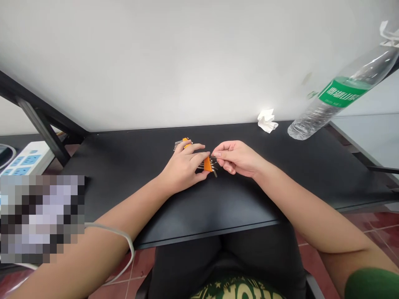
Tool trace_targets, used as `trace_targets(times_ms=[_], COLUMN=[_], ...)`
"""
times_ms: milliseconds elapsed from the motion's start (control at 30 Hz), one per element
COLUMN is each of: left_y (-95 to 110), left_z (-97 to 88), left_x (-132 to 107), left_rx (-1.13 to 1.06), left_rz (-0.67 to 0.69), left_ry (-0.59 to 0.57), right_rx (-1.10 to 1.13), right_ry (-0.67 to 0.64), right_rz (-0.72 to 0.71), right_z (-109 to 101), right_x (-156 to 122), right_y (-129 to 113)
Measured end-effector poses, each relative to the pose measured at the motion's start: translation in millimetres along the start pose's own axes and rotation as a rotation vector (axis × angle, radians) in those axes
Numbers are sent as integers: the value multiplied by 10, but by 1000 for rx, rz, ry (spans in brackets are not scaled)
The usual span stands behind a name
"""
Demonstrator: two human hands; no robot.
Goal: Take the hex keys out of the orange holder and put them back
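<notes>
From my remote seat I count one black table (305, 166); over it, one left hand (182, 167) and one right hand (238, 158); on it, two orange holders (207, 164), one tissue (267, 121), one bottle (341, 92); left of it, one power strip (29, 160). Metal keys (215, 172) are several, too small for exact counting.

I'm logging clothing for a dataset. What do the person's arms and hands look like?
The left hand and right hand are bare: no gloves, rings or watch show. The left forearm and right forearm are uncovered. A green right sleeve shows; no left sleeve is visible.
</notes>
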State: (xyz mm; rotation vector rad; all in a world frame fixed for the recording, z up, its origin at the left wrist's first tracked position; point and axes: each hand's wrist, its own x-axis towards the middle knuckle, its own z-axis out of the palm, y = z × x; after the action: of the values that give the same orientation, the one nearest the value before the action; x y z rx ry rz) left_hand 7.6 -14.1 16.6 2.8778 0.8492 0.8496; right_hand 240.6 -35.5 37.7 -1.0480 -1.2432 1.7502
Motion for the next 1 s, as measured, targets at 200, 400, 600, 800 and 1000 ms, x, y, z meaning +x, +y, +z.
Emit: trace_targets(times_ms=[200,400,600,800,1000], left_y=[70,54,34,81,93], left_z=[-22,-16,-19,-33,-45], left_x=[9,-10,-19,-17,6], left_rx=[5,-20,-91,-102,-118], left_rz=[0,6,44,61,46], left_ry=[50,129,139,104,159], right_rx=[-261,-157,-25,1,-7], right_ry=[109,-39,-203,-249,-190], right_rz=[-232,-147,-104,-25,-125], right_z=[112,96,32,-23,25], right_x=[44,73,86,116,118], right_y=[111,169,171,194,234])
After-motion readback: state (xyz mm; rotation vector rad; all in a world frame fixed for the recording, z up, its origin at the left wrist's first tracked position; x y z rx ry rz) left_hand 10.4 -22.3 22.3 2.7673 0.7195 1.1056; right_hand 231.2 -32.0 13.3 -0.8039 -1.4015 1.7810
